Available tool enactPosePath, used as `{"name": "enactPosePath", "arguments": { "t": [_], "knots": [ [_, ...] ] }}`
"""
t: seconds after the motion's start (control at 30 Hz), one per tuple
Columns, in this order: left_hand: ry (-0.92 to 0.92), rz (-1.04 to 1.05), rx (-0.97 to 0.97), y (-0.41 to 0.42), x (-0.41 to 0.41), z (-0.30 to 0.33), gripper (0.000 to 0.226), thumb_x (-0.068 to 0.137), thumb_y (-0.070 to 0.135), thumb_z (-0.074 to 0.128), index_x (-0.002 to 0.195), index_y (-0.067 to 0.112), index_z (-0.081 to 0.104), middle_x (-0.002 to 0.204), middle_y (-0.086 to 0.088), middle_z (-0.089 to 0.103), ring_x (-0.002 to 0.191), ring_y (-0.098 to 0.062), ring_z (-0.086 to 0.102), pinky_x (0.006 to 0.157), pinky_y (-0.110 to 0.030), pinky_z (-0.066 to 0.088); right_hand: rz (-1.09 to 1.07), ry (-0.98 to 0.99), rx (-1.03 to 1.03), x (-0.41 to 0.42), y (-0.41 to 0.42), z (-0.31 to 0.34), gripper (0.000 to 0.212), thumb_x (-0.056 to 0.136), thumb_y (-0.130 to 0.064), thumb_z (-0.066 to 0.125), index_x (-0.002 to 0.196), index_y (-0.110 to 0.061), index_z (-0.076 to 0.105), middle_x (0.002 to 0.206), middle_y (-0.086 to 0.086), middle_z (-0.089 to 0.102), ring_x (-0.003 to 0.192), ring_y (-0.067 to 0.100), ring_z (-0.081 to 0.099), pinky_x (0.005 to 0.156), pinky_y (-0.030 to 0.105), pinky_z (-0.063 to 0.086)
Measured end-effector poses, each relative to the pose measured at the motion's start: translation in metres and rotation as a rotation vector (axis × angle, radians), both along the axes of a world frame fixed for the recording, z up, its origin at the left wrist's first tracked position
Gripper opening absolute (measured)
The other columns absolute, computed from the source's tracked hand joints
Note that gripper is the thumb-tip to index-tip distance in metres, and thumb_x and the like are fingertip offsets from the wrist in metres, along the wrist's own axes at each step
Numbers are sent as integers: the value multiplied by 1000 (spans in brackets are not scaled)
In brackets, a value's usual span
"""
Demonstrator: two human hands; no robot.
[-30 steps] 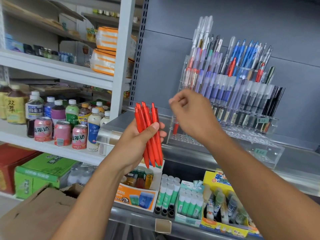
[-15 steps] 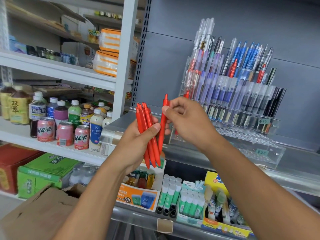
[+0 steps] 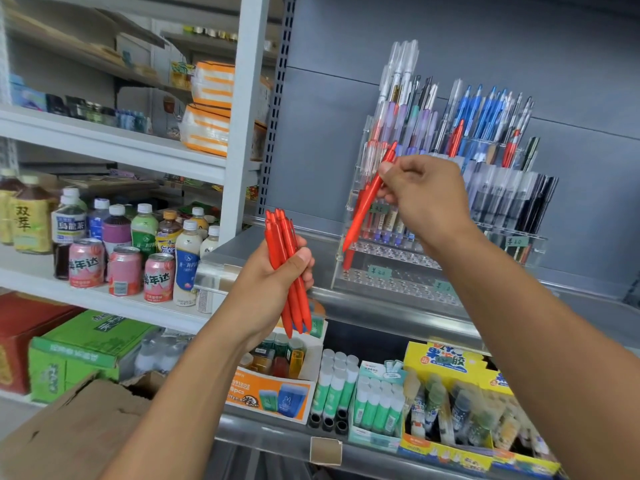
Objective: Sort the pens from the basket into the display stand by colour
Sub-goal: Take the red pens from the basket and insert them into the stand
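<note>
We see the clear acrylic display stand (image 3: 408, 268) on the grey shelf (image 3: 346, 299). Our left hand (image 3: 270, 285) grips a bundle of red pens (image 3: 287, 258); our right hand (image 3: 422, 199) pinches one red pen (image 3: 363, 209), tilted before the stand's left tiers.

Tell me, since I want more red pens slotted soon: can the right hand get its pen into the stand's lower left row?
Probably yes. The right hand holds a red pen tip-down just above the display stand, with nothing between them.

Bright, even indoor light, soft shadows, mild wide-angle bending at edges, slight overall softness.
</note>
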State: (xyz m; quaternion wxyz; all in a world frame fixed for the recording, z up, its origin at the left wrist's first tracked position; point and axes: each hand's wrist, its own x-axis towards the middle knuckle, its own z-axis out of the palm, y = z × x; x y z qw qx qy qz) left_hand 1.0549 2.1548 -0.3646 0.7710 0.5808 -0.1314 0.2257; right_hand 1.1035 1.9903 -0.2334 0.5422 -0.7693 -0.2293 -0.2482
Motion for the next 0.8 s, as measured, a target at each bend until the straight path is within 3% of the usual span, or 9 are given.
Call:
{"name": "enactPosePath", "arguments": {
  "t": [0.23,0.4,0.47,0.63,0.73,0.8],
  "knots": [
    [3,-15,-2,-1,2,-1,6,98,19,54,103,19,56,72,5,59,73,-14,57,83,-37,49,-85,-86,-56,10,-3,0,18,96,-21,61,87,-6,66,67,-4,65,65,1,65,79,35,59],
    [4,-28,9,-2,2,-2,7,97,20,55,104,20,57,74,5,59,73,-13,58,84,-37,50,-132,-122,-82,13,-2,0,19,96,-21,61,88,-4,66,77,12,69,67,2,66,77,31,59],
    [6,-35,9,-3,2,-2,7,96,20,56,103,21,58,74,5,60,73,-13,58,84,-36,50,-142,-122,-85,14,-3,1,19,96,-21,61,86,-5,65,74,10,67,68,4,67,77,29,58],
    [11,-46,15,-5,1,-2,8,97,20,55,104,20,58,72,4,59,73,-13,58,84,-36,50,-134,-45,-176,18,-1,0,23,95,-21,63,88,0,66,66,1,65,67,5,68,73,30,55],
    [4,-52,15,-6,-1,-1,7,97,18,55,103,19,58,73,4,59,72,-12,58,81,-34,49,-120,17,-232,21,2,-7,23,93,-21,66,82,-1,66,72,4,71,74,16,73,78,37,59],
    [4,-50,16,-6,-1,-1,7,97,19,55,103,19,58,73,4,59,72,-12,58,82,-34,50,-108,82,-293,23,3,-15,23,92,-22,67,80,-2,67,73,4,72,71,14,73,81,39,59]
  ]
}}
